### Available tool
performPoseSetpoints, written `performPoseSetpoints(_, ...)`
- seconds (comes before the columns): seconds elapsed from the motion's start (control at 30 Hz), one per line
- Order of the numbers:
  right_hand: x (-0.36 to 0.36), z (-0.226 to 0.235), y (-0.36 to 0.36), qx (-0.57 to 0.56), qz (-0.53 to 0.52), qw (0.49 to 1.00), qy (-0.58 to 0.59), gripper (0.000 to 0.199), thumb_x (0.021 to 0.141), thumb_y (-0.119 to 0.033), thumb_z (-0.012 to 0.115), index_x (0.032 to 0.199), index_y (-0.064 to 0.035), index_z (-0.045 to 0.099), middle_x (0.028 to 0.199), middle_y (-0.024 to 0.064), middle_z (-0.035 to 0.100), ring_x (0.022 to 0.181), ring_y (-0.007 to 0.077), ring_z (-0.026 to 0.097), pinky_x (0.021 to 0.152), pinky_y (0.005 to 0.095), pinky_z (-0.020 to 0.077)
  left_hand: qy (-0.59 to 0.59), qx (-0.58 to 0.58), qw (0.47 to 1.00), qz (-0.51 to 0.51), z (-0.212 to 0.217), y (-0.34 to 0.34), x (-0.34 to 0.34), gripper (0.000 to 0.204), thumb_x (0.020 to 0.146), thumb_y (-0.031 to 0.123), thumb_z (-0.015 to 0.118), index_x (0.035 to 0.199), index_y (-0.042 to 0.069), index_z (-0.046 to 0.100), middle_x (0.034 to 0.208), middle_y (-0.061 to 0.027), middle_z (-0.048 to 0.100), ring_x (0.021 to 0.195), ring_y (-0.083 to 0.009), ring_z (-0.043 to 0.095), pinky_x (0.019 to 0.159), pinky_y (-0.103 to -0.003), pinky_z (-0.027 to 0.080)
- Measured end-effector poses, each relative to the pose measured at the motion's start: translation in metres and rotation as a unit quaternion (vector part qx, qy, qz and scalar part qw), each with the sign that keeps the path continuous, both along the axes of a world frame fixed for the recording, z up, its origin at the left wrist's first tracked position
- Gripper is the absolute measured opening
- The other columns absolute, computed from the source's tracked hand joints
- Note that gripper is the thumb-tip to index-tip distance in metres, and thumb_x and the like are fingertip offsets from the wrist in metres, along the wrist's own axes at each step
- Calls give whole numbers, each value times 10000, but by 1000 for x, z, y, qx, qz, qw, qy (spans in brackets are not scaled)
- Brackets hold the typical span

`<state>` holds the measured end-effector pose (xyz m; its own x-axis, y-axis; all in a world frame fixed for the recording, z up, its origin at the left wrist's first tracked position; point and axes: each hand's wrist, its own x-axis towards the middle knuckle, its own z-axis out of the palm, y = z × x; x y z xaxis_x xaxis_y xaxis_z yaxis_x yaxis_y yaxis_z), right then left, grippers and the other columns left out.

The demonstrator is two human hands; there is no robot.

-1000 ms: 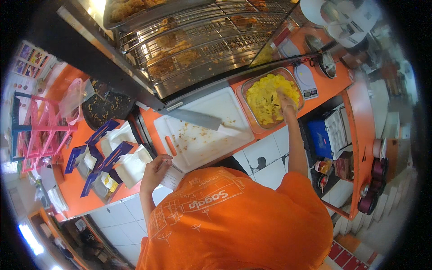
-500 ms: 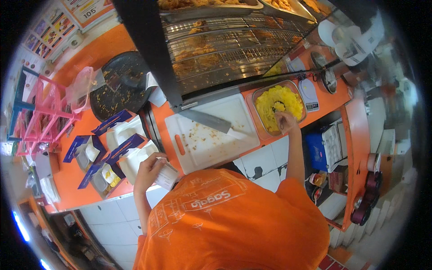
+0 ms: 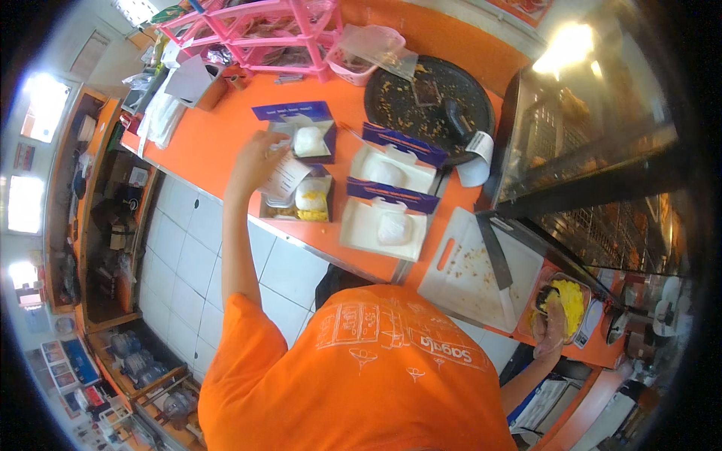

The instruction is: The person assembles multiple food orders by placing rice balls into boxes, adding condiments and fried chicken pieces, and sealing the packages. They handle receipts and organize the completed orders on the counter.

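While a white paper slip (image 3: 286,174) sits pinched in the left hand (image 3: 259,154) above the open food boxes (image 3: 310,169) on the orange tabletop (image 3: 218,139), the right hand (image 3: 555,327) dips into a tray of yellow shredded food (image 3: 570,299), its grip hidden. Between them lie a white cutting board (image 3: 470,274) and a cleaver (image 3: 496,263); a dark round pan (image 3: 429,101) sits behind.
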<state>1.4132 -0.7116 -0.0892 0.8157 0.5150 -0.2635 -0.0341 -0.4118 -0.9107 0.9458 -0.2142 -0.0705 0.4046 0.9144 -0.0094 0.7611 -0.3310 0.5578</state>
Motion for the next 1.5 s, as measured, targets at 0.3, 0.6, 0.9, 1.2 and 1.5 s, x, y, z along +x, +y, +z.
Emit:
performPoseSetpoints(0.3, -170, 56, 348, -96, 449, 880, -121, 468, 885, -276, 621, 1275, -42, 511, 1028, 81, 642, 823, 172, 612, 716, 287, 495, 220, -127, 921, -295, -99, 114, -21, 477, 743, 278, 717, 1192, 125, 660, 1161, -136, 653, 1067, -320, 618, 912, -414, 492)
performPoseSetpoints(0.6, -283, -30, 542, -160, 462, 846, 213, 299, 860, -315, 725, 936, -121, 510, 512, -55, 391, 376, 65, 318, 359, 240, 250, 129, -102, 909, -383, -139, 108, -25, 345, 783, 207, 688, 1118, 125, 672, 1063, -128, 677, 1019, -326, 634, 878, -433, 502)
performPoseSetpoints(0.9, -280, -93, 552, 3, 504, 754, -421, 507, 797, -118, 663, 1270, -177, 491, 967, 99, 594, 808, 297, 662, 595, 401, 536, 81, -30, 912, -402, -170, 113, -25, 453, 826, 181, 630, 1279, 164, 607, 1339, -190, 526, 1142, -376, 566, 974, -430, 456)
performPoseSetpoints(1.2, -269, -112, 541, -60, 589, 718, -365, 500, 895, -71, 520, 1367, -229, 469, 1264, 139, 482, 990, 364, 620, 776, 438, 554, 69, -104, 916, -382, -136, 112, -31, 389, 865, 213, 593, 1250, 163, 620, 939, -196, 678, 904, -376, 650, 802, -469, 515)
performPoseSetpoints(1.5, -277, -116, 534, -49, 552, 727, -405, 467, 889, -72, 510, 1340, -193, 492, 1245, 158, 481, 988, 359, 621, 804, 461, 536, -31, -111, 953, -280, -78, 103, -50, 392, 857, 305, 649, 1168, 67, 634, 968, -202, 645, 1003, -363, 617, 893, -425, 492)
